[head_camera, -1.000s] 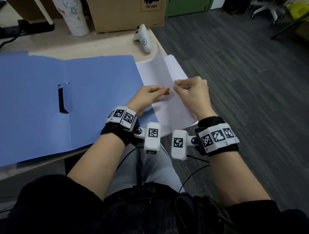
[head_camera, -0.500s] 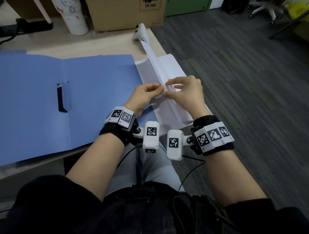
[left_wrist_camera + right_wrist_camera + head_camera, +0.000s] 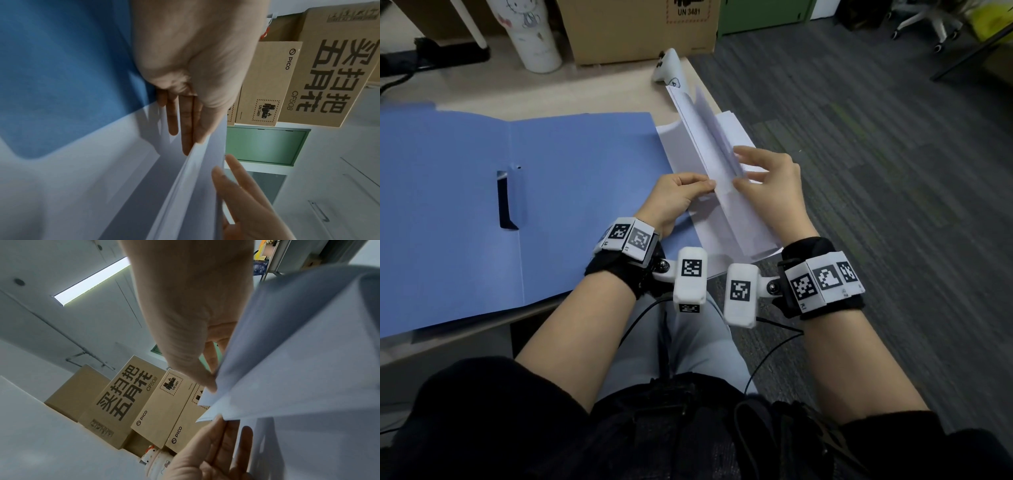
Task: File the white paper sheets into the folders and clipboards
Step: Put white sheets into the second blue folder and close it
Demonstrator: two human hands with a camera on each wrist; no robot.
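Observation:
An open blue folder (image 3: pixel 571 192) lies flat on the desk; in the left wrist view the folder (image 3: pixel 61 65) fills the left side. To its right, at the desk's edge, lies a stack of white paper sheets (image 3: pixel 739 236). A few sheets (image 3: pixel 705 144) are raised on edge out of the stack. My left hand (image 3: pixel 709 186) pinches their near left side, thumb against fingers (image 3: pixel 187 129). My right hand (image 3: pixel 739 171) holds them from the right, its thumb (image 3: pixel 205 381) pressed on the paper (image 3: pixel 298 353) and its fingers behind the sheets.
A white game controller (image 3: pixel 669 68) lies just beyond the paper. A cardboard box (image 3: pixel 640 31) and a white cartoon tumbler (image 3: pixel 534 37) stand at the back of the desk. Right of the desk edge is grey carpet (image 3: pixel 876 171).
The raised sheets now stand steeper and closer together. Both hands have shifted slightly up the paper, and the right hand's fingers have spread out along the sheets.

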